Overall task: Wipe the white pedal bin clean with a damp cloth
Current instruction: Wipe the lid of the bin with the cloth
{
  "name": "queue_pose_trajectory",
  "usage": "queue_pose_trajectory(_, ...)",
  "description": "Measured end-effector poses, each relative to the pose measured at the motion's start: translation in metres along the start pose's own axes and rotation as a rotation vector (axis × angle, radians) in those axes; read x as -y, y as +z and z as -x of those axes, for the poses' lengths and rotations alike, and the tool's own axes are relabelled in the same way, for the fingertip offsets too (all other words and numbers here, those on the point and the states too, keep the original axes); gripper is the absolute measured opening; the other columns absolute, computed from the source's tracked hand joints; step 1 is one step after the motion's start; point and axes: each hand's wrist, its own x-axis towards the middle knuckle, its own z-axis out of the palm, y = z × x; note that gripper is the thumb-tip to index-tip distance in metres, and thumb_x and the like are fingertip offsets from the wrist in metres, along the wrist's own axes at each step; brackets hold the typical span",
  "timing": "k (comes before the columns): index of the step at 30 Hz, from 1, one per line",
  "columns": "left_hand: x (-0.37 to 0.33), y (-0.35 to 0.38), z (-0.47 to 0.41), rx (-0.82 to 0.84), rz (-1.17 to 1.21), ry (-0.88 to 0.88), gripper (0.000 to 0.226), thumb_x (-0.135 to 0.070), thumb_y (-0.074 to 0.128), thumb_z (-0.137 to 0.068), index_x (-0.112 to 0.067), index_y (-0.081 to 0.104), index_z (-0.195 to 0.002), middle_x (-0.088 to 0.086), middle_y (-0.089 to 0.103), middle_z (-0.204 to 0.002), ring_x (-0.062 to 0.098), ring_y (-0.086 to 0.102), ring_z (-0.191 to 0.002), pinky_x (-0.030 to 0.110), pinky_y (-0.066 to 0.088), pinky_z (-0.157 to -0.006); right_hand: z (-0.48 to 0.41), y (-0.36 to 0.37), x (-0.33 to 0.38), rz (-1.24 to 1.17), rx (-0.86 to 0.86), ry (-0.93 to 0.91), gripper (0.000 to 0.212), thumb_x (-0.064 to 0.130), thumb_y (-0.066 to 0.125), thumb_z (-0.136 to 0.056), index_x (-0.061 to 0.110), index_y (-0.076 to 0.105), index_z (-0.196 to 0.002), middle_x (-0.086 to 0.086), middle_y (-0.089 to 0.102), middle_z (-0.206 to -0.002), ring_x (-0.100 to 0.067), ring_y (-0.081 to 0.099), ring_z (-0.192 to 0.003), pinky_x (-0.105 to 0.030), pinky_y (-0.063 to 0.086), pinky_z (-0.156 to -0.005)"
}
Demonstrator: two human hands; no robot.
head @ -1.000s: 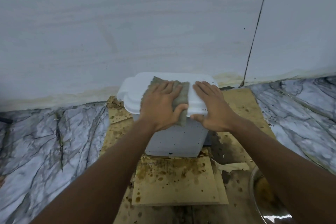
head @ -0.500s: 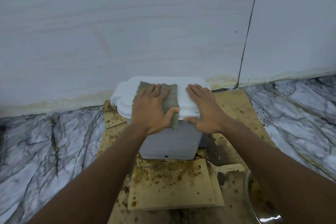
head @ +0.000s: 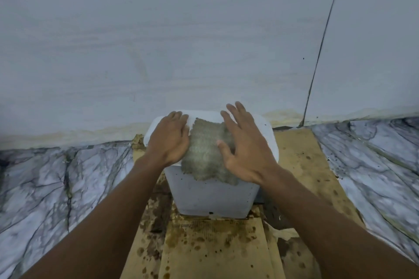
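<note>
The bin [head: 213, 192] stands on stained cardboard [head: 217, 249] against the wall; its front is speckled, so I judge wiping barely begun. The cloth [head: 207, 154] drapes its lid. Left hand [head: 169, 140] lies flat beside it; right hand [head: 244, 149], splayed open, now covers its right edge. A second ago the left pressed it.

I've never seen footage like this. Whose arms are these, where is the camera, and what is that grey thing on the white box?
No machine here: a person wears a camera on the head, looking down at both bare arms. The white box is a pedal bin standing on stained cardboard against a wall. The grey thing is a cloth spread over the bin's lid. The left hand lies flat on the lid beside the cloth; the right hand, fingers spread, is over the cloth's other edge. Neither hand grips it.
</note>
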Motion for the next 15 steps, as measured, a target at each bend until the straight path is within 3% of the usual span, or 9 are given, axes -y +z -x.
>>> queue_pose_trajectory(4,0.005,0.004,0.001,-0.034,0.035,-0.020,0.046,-0.025,0.036,-0.108,-0.010,0.042,-0.152,0.010,0.035,-0.160,0.024,0.026,-0.151,0.037,0.018,-0.122,-0.011,0.033,0.031,0.191,0.191,-0.018,0.066,0.045,0.028,-0.106,0.015,0.009,-0.161,-0.006,0.002,-0.170,-0.022,-0.009,-0.156,-0.045,-0.009,-0.126)
queue_pose_trajectory(7,0.007,0.004,0.002,-0.050,0.057,-0.039,0.046,-0.024,0.039,-0.108,-0.012,0.043,-0.151,0.008,0.034,-0.161,0.023,0.025,-0.151,0.035,0.016,-0.122,-0.014,0.049,0.028,0.295,0.191,0.006,0.067,0.051,0.019,-0.104,0.019,0.006,-0.162,-0.006,0.006,-0.170,-0.026,-0.003,-0.157,-0.054,-0.004,-0.124)
queue_pose_trajectory(15,0.005,0.017,0.004,-0.106,-0.002,0.001,0.047,-0.025,0.037,-0.107,-0.011,0.043,-0.151,0.010,0.037,-0.159,0.025,0.028,-0.150,0.038,0.018,-0.122,-0.014,0.019,-0.023,0.273,0.275,0.063,0.066,0.063,0.011,-0.102,0.034,0.000,-0.161,0.009,-0.006,-0.169,-0.012,-0.011,-0.155,-0.043,-0.009,-0.126)
